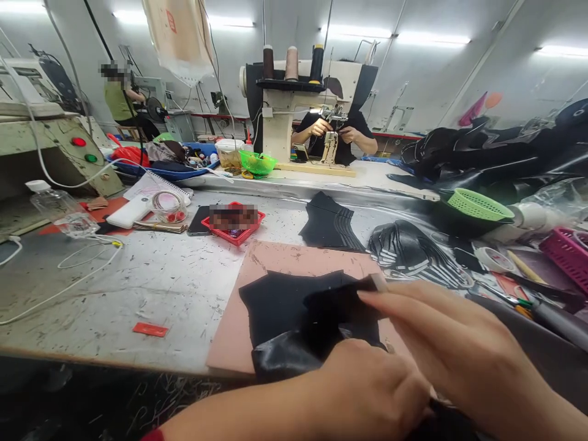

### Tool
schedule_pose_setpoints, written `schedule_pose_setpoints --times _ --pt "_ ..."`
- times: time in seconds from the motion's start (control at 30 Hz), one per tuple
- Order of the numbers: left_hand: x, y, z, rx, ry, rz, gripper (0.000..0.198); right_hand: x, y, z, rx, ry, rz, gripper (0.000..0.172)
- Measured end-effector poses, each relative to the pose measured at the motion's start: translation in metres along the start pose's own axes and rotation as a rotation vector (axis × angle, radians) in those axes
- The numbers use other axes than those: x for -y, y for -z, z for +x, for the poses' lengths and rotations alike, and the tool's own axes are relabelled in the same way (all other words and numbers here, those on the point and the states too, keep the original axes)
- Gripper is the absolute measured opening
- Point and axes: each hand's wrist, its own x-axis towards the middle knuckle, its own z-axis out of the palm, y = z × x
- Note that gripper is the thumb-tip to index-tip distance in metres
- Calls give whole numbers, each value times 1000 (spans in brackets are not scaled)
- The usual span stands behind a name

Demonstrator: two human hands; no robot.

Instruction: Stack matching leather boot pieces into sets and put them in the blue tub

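A black cut piece (275,300) lies on a pink board (220,337) at the table's front edge. Over its right part is another dark piece (331,306), blurred, its upper edge raised. My left hand (372,380) is closed on the lower side of this dark piece, fingers curled and partly hidden. Flat and stretched out, the fingers of my right hand (441,324) touch the piece's upper right corner, where a pale strip shows. Shiny black material (285,355) lies at the board's front, beside my left wrist.
Behind the board are stacked black pieces (331,223) and a black bundle (408,245). A red basket (236,236), phone and bottle (62,211) stand left. Green (480,205) and purple baskets (565,254) are right. Across the table, a person works at a sewing machine (275,116).
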Motion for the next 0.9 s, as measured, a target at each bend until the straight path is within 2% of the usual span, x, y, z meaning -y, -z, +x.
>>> schedule_pose_setpoints --times 0.03,0.1,0.13,0.2,0.27,0.33,0.43,0.5,0.6,0.73,0.9 --pt "-3 11 -5 -57 -111 68 13 -1 -2 2 -35 -16 21 23" --pt "-9 37 -13 -254 -281 229 13 -3 -1 1 -124 -138 74 21" --pt "-13 50 -16 -376 -281 280 19 -3 1 0 -143 -196 106 19" --pt "-19 69 -18 -503 -127 254 33 0 5 0 -122 -231 176 14" --pt "-23 77 -17 -474 42 110 32 8 7 2 -37 -181 245 8" --pt "-24 76 -17 -410 145 -57 19 17 5 5 42 -155 314 11" --pt "-21 70 -19 -364 263 -243 8 27 -3 6 3 -183 338 13" --pt "-20 69 -21 -321 308 -341 5 32 -9 4 -61 -177 296 13" --pt "-19 73 -23 -257 340 -421 9 34 -15 -1 -85 -143 232 13" --pt "-19 78 -24 -241 312 -352 13 33 -18 -4 -111 -118 157 14" --pt "-15 75 -23 -206 234 -77 17 34 -19 -2 -52 -33 -8 13"
